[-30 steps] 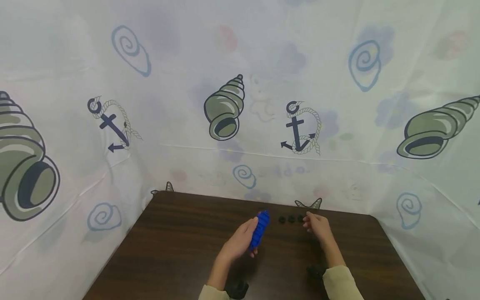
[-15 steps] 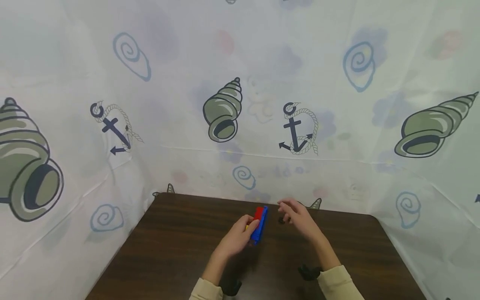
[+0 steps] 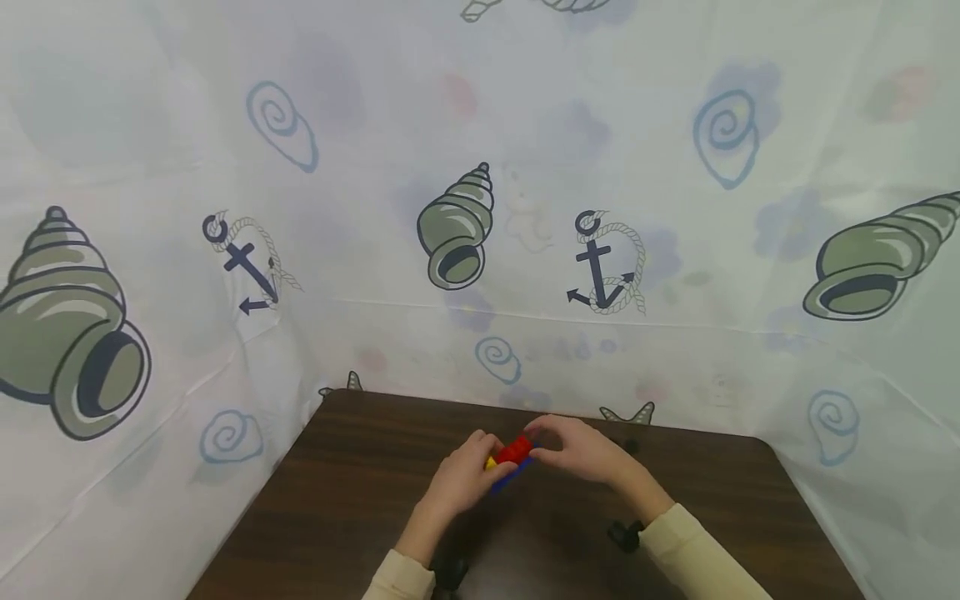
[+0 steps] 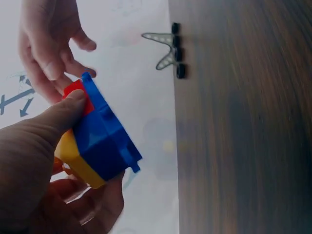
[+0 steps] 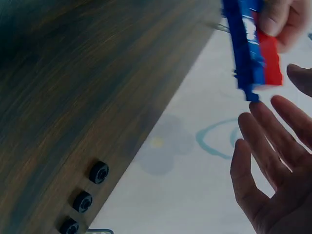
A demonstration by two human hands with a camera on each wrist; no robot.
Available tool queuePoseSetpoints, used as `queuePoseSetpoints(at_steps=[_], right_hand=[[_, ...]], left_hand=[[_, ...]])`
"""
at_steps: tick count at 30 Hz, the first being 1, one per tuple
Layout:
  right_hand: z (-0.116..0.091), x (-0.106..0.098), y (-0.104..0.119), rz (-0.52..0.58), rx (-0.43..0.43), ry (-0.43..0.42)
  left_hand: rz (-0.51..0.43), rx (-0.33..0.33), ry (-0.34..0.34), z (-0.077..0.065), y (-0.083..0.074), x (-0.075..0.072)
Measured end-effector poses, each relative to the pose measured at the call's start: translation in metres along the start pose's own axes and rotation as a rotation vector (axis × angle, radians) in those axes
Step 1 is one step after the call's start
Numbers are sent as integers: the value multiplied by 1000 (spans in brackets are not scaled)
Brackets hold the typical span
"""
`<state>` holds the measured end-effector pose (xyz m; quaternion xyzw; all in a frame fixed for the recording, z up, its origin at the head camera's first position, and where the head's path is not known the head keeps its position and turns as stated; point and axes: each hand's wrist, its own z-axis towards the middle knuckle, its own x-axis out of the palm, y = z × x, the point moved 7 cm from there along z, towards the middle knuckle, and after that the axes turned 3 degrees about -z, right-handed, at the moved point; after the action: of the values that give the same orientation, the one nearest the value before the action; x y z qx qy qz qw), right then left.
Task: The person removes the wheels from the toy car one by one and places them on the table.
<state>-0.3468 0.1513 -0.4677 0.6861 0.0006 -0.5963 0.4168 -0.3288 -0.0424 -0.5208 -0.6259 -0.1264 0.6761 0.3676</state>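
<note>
A toy vehicle body of building blocks (image 3: 514,452) has a blue base (image 4: 105,141) with red (image 4: 78,95) and yellow (image 4: 69,148) blocks on it. My left hand (image 3: 459,477) grips it above the table, thumb along one side and fingers below in the left wrist view. My right hand (image 3: 583,452) is at the red end. Its fingers are loosely spread in the right wrist view, one fingertip (image 5: 256,107) close to the blue tip; whether it touches, I cannot tell. Several small black wheels (image 5: 99,172) stand in a row on the table.
A dark wooden table (image 3: 360,483) lies under both hands. Its far edge meets a pale cloth backdrop (image 3: 375,250) printed with shells and anchors, which also hangs at both sides. The wheels sit close to that far edge.
The left hand has turned the vehicle body from blue underside showing to red and yellow side up. My right hand has left the wheels and moved left to the body's end.
</note>
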Motion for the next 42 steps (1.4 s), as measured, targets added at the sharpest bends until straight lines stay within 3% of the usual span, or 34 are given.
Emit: queuePoseSetpoints(at_steps=[7,11,18,25,31,36,42], right_hand=[[14,-1,-3,-164,1,-22],[25,-2,-6,-255,-11,-45],[42,12,-32,-270,35,-74],[58,34,-58,-268,144,-77],[73,47,-72,-265,180,-65],[77,59,-83,-231,246,-34],[76,60,-84,-214,275,-58]], left_hand=[[157,126,-107,16,-14,-6],[197,163,-113,27,-17,-8],[161,120,-35,41,1,-4],[61,35,-40,55,27,4],[25,-1,-59,65,43,16],[3,-52,-24,68,56,30],[-14,-51,-4,70,62,37]])
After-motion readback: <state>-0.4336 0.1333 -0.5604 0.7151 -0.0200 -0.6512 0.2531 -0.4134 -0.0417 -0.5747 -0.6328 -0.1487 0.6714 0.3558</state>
